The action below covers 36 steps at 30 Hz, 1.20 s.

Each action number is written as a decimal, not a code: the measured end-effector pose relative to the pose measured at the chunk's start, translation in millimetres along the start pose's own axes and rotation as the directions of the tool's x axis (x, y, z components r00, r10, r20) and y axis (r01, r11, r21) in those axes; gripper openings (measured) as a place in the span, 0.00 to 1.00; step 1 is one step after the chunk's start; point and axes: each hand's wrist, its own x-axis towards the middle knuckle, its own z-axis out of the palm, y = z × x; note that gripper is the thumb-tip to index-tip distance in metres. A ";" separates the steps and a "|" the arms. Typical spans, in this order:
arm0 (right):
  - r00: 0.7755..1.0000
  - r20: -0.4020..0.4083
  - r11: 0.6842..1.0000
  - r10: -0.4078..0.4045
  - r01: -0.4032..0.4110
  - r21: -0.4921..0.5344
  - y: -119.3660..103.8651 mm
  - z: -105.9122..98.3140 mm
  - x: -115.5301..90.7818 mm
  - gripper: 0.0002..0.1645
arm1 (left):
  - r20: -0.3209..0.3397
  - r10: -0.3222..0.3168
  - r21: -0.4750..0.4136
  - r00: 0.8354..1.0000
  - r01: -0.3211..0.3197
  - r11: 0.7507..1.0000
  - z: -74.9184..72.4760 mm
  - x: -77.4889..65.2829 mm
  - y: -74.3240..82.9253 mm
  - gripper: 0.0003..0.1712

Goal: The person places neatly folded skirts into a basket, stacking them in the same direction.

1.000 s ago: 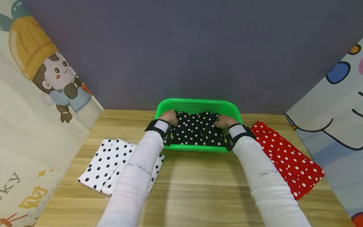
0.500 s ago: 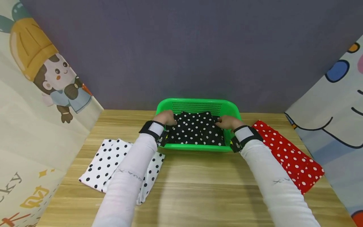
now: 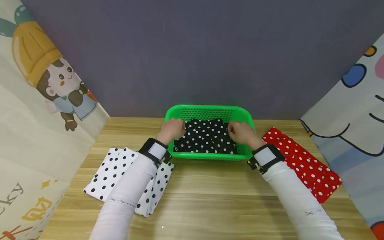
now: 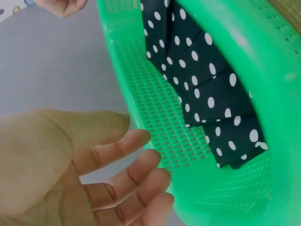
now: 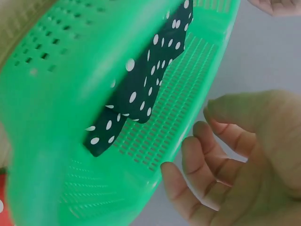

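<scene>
A folded black cloth with white dots point(image 3: 207, 136) lies inside a green plastic basket point(image 3: 210, 156). My left hand point(image 3: 173, 129) hovers over the basket's left end, and in the left wrist view its fingers point(image 4: 136, 186) are loosely bent with nothing between them. Over the opposite end hangs my right hand point(image 3: 242, 133). Its relaxed, slightly curled fingers point(image 5: 197, 155) hold nothing in the right wrist view. Both wrist views show the cloth apart from the hands, down against the basket floor.
On the wooden table point(image 3: 204, 193), a folded white cloth with black dots point(image 3: 111, 170) lies at the left, partly under the left sleeve. A red cloth with white dots point(image 3: 306, 166) lies at the right. A grey panel point(image 3: 192, 60) stands behind the basket.
Both hands have let go of the black dotted cloth and lifted away, the left hand drawing left and the right hand right. The cloth stays in the basket.
</scene>
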 end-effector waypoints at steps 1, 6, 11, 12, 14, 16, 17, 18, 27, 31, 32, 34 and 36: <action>1.000 -0.026 1.000 -0.013 0.013 -0.005 -0.7 1.8 -3.0 0.03 | -0.011 0.010 0.006 1.000 -0.010 1.000 0.4 -3.1 0.3 0.07; 0.988 -0.140 0.997 -0.069 0.063 -0.043 -8.1 10.4 -18.0 0.03 | -0.096 0.056 0.015 0.994 -0.055 0.998 4.5 -23.1 0.4 0.06; 0.969 -0.227 0.994 -0.097 0.082 -0.077 -17.8 19.9 -31.7 0.04 | -0.219 0.092 -0.007 0.971 -0.096 0.995 13.7 -46.0 -0.3 0.04; 0.966 -0.242 0.994 -0.096 0.079 -0.079 -19.6 22.2 -34.1 0.04 | -0.249 0.099 -0.003 0.964 -0.103 0.995 16.5 -50.0 -0.2 0.04; 0.959 -0.267 0.994 -0.097 0.078 -0.082 -23.0 27.3 -38.6 0.03 | -0.320 0.120 0.027 0.940 -0.117 0.993 22.7 -57.0 0.2 0.04; 0.953 -0.286 0.993 -0.099 0.077 -0.087 -25.1 33.0 -42.6 0.03 | -0.396 0.151 0.058 0.906 -0.139 0.989 28.8 -62.7 0.5 0.05; 0.951 -0.292 0.993 -0.103 0.081 -0.088 -26.5 35.6 -44.6 0.03 | -0.433 0.164 0.070 0.887 -0.148 0.987 31.8 -65.2 0.6 0.05; 0.949 -0.297 0.993 -0.105 0.083 -0.088 -27.8 37.9 -46.6 0.03 | -0.466 0.175 0.081 0.867 -0.155 0.985 34.5 -67.4 0.6 0.05; 0.925 -0.365 0.994 -0.103 0.079 -0.080 -37.7 51.6 -68.7 0.05 | -0.548 0.121 -0.004 0.828 -0.148 0.989 54.7 -95.2 -3.3 0.06; 0.928 -0.362 0.994 -0.092 0.066 -0.082 -39.0 56.6 -80.3 0.05 | -0.524 0.063 -0.053 0.849 -0.106 0.993 64.0 -110.2 -9.3 0.06; 0.931 -0.356 0.995 -0.085 0.061 -0.077 -38.9 58.0 -82.7 0.06 | -0.515 0.046 -0.063 0.856 -0.092 0.994 66.0 -113.6 -11.4 0.07; 0.936 -0.345 0.997 -0.065 0.045 -0.064 -38.2 61.0 -87.1 0.06 | -0.497 0.020 -0.081 0.867 -0.070 0.994 70.4 -118.8 -17.5 0.08; 0.940 -0.337 0.998 -0.048 0.032 -0.052 -37.5 63.9 -91.1 0.06 | -0.486 -0.002 -0.086 0.874 -0.045 0.995 74.7 -122.9 -25.7 0.09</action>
